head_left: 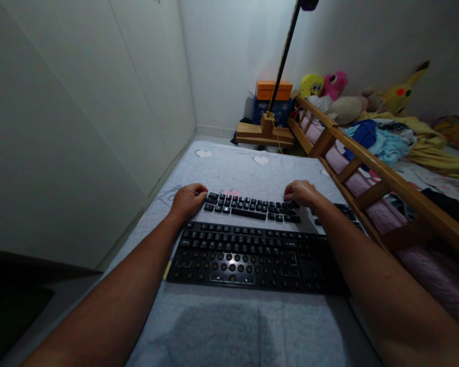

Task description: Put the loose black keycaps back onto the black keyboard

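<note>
A black keyboard (233, 247) lies flat across the bed in front of me. Its upper rows carry keycaps, while the lower rows show bare round key mounts. Beyond it, loose black keycaps (248, 205) are laid out in rows on the sheet, with a long spacebar (248, 214) among them. My left hand (189, 200) is closed at the left end of these rows, its fingertips pinched beside the outermost keycaps; what they hold is hidden. At the right end, my right hand (300, 192) pinches a dark keycap. More loose keycaps (346, 210) lie right of my right forearm.
A wooden bed rail (367, 171) runs along the right, with clothes (386, 142) and plush toys (400, 97) behind it. A wooden stand (265, 133) with a black pole, and an orange box (273, 90), are at the far end. A pale cabinet (99, 102) rises on the left.
</note>
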`<state>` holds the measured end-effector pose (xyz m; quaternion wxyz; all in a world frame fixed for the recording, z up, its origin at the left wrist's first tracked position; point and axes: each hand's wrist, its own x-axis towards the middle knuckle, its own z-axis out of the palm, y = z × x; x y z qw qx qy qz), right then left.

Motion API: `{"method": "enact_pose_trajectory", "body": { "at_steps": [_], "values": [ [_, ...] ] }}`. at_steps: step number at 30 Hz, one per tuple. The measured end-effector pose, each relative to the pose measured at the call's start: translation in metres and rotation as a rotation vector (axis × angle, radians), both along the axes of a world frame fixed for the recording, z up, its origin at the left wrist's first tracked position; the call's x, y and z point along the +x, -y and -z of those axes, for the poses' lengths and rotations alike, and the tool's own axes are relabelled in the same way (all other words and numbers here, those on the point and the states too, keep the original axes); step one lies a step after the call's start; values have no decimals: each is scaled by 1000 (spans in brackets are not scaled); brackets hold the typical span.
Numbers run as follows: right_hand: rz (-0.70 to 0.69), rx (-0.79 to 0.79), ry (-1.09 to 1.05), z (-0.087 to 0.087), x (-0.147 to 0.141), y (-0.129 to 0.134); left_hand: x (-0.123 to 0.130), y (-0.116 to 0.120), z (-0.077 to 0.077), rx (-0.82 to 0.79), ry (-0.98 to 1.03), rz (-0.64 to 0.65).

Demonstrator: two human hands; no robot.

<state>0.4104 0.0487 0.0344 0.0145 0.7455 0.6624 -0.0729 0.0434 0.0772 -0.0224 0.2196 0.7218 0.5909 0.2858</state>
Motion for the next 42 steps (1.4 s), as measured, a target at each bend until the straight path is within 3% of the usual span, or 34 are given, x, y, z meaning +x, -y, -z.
{"method": "enact_pose_trajectory", "body": {
  "at_steps": [5, 9, 14, 18, 29, 42],
  "values": [
    [-57, 129, -116, -25, -2, 14, -1, -1, 1, 6, 6, 0],
    [-136, 293, -361, -41, -13, 56, 0, 0, 1, -8, 11, -10],
    [-282, 196, -459, -29, -33, 127, 0, 1, 1, 1, 21, 4],
    [-264, 91, -457, -10, -44, 162, 0, 1, 1, -4, 1, -15],
    [-233, 104, -460, 11, -52, 169, 0, 2, -2, 1, -2, -13],
    [-262, 115, -267, 6, -58, 168, 0, 1, 0, 4, 10, -5]
  ]
}}
